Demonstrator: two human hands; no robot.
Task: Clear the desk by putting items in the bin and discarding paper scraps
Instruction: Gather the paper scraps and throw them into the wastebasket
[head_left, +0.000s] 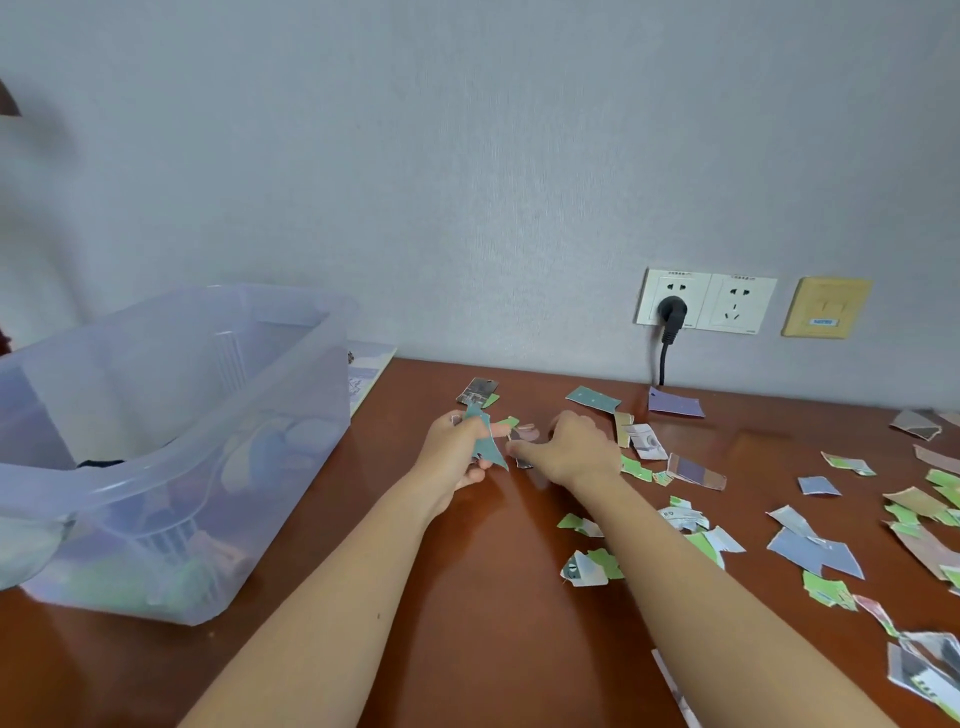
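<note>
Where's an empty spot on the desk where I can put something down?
The widest bare desk lies between the left forearm and right forearm. A strip between the bin and the left forearm is free too. The right side is crowded with paper scraps, and more lie round the left hand and right hand.

a glossy reddish-brown wooden counter (467, 597) carries a clear plastic bin (291, 415) on its left side. torn paper scraps (813, 553) lie scattered across its middle and right. a printed sheet (366, 376) lies flat behind the bin, by the wall.
</note>
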